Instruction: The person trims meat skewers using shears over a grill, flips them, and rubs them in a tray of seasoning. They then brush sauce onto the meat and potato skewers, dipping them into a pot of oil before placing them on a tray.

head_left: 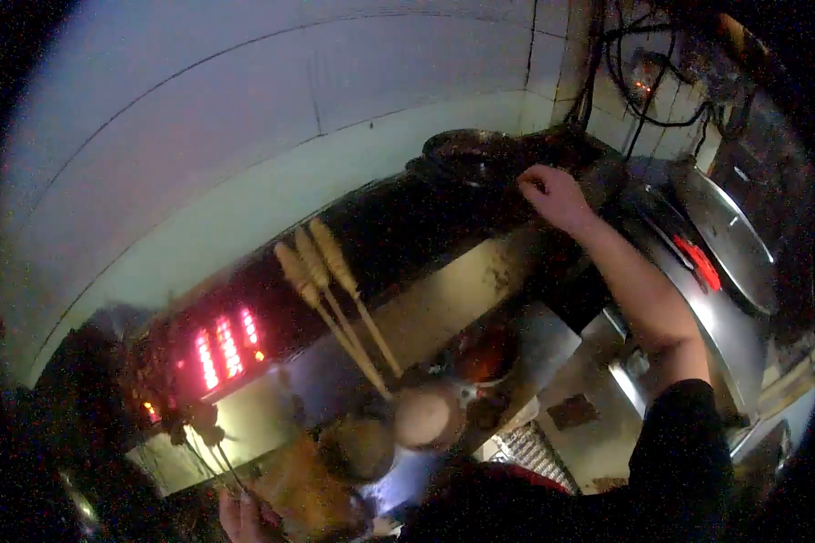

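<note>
At the lower left, my left hand [242, 518] is closed around the sticks of skewers [206, 425], whose dark, browned chunks hang by the near end of the grill. Far from it, my right hand [561, 201] is stretched out over the dark far end of the grill [398, 208]. Its fingers are curled together, and anything inside them is too small to make out. Close by that hand sits a round black pan [471, 149]. Several pale, long skewered pieces [315, 258] lie across the middle of the grill, their wooden sticks pointing toward me.
Glowing red heat [222, 348] shows at the grill's left part. Along the near side stand a round container with pale contents [427, 416], a bowl of red sauce [487, 357] and a darker bowl [358, 448]. Metal lids [724, 226] and black cables [652, 118] are at right.
</note>
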The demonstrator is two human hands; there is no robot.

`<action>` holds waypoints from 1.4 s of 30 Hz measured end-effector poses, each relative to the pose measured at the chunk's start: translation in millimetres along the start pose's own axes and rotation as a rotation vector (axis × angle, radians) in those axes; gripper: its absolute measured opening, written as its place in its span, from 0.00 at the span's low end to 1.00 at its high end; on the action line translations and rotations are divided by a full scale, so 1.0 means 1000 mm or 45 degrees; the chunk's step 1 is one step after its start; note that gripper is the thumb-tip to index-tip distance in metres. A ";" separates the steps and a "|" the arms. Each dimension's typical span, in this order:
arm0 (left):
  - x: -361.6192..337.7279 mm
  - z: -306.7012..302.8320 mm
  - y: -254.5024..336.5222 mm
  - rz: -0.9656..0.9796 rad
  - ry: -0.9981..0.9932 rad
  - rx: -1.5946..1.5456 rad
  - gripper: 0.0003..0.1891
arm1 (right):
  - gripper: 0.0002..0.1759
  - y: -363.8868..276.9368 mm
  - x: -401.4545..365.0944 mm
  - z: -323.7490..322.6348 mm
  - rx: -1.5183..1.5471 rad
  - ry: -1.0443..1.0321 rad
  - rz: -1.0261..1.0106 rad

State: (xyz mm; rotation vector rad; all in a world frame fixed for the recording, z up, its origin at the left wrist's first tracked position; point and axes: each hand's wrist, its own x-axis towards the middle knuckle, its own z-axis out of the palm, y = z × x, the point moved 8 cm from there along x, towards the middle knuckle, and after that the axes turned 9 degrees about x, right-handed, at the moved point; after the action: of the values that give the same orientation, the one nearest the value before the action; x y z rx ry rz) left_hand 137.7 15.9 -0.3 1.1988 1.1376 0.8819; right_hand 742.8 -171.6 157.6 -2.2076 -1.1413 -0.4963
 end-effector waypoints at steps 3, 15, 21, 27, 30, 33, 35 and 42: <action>0.025 0.096 0.041 0.204 -0.291 0.080 0.12 | 0.15 0.032 0.028 0.016 0.031 -0.131 -0.267; 0.088 0.433 0.106 -0.020 -0.890 0.270 0.08 | 0.23 0.210 0.190 0.064 -0.144 -0.036 0.078; 0.102 0.490 0.094 -0.078 -0.974 0.311 0.08 | 0.29 0.215 0.175 0.088 0.436 -0.324 0.379; 0.117 0.523 0.081 0.014 -0.950 0.356 0.07 | 0.22 0.252 0.178 0.100 0.444 -0.311 0.522; 0.136 0.531 0.075 0.140 -0.993 0.392 0.06 | 0.19 0.224 0.181 0.070 0.686 -0.179 0.474; 0.142 0.531 0.077 0.118 -1.011 0.385 0.07 | 0.16 0.201 0.202 0.040 0.896 -0.058 0.352; 0.132 0.534 0.089 0.039 -1.000 0.483 0.07 | 0.14 0.159 0.202 0.005 1.141 -0.104 0.337; 0.124 0.546 0.087 0.074 -1.047 0.495 0.09 | 0.16 0.099 0.216 -0.041 1.112 0.039 0.008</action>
State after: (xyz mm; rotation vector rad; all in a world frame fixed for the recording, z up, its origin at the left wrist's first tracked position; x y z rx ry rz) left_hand 701.4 19.0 56.0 1.6985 0.5999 0.1396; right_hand 943.3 -113.0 277.9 -1.4318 -1.0571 0.0025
